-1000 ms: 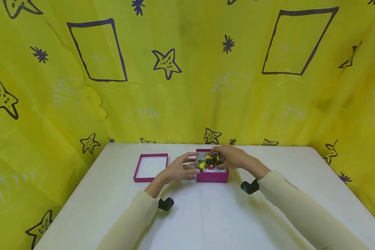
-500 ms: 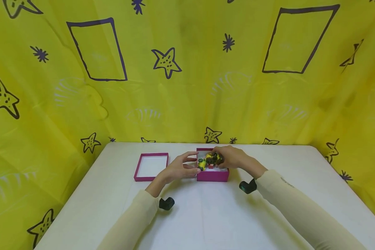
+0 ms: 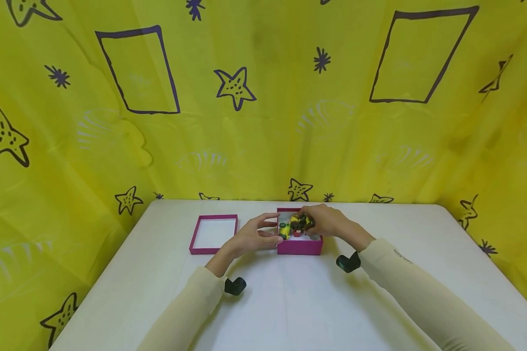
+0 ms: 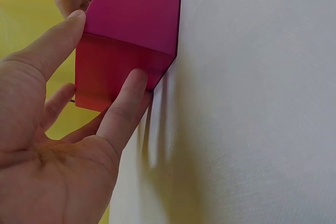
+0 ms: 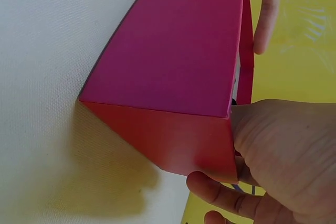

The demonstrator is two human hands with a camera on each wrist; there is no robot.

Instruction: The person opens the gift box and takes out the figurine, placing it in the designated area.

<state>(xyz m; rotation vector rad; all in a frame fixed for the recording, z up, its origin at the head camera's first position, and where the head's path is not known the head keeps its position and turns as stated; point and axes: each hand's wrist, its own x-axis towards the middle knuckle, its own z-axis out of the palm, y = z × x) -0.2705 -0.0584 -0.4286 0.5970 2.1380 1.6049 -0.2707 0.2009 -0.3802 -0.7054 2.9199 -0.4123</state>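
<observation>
A magenta box [image 3: 300, 247] with a pale inside stands open-topped toward the back of the table. Small toys lie in it: a yellow one with green parts [image 3: 284, 231] at the left and a yellow-and-dark one [image 3: 306, 222] at the right. My right hand [image 3: 327, 220] reaches over the box's right wall, thumb and finger around the yellow-and-dark toy; other fingers stay outside the wall in the right wrist view. At the left wall is my left hand [image 3: 253, 235], fingers extended. The left wrist view has its fingertips [image 4: 137, 80] against that wall and its thumb at the corner.
Left of the box lies a shallow magenta-edged lid [image 3: 205, 251], its white inside facing up. A white cloth covers the table [image 3: 285, 302]. Behind it hangs a yellow curtain [image 3: 272, 156] with star drawings. A dark device sits at each wrist.
Almost nothing differs. My right wrist has shifted very slightly left; the left hand, box, toys and lid keep their places, apart from a small shift of the whole view.
</observation>
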